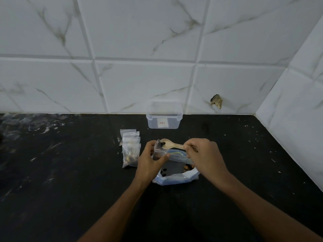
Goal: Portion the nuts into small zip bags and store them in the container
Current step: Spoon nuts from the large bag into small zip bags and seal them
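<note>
Left hand (151,160): curled round a small zip bag (159,151), thumb and fingers pinching it upright with the mouth held open, near the middle of the counter (70,172).
Right hand (202,154): fingers clamped on the handle of a wooden spoon (170,144), bowl tipped at the bag's mouth with dark pieces on it.
Supply bag (176,175): large, clear, lying open on the counter just under both hands; only a few nuts (187,167) visible inside, some dark, some tan.
Filled bags (130,151): several small ones in a row just left of the left hand, overlapping, running toward the back edge; exact count hard to tell.
Container (164,117): clear tub, lid off, at the back edge against the tiled wall (139,49); looks to hold nothing yet.
Done: several portions bagged.
In hand: filling one more bag.
Left: sealing this bag, finishing the remaining nuts, moving every bag into the container.
</note>
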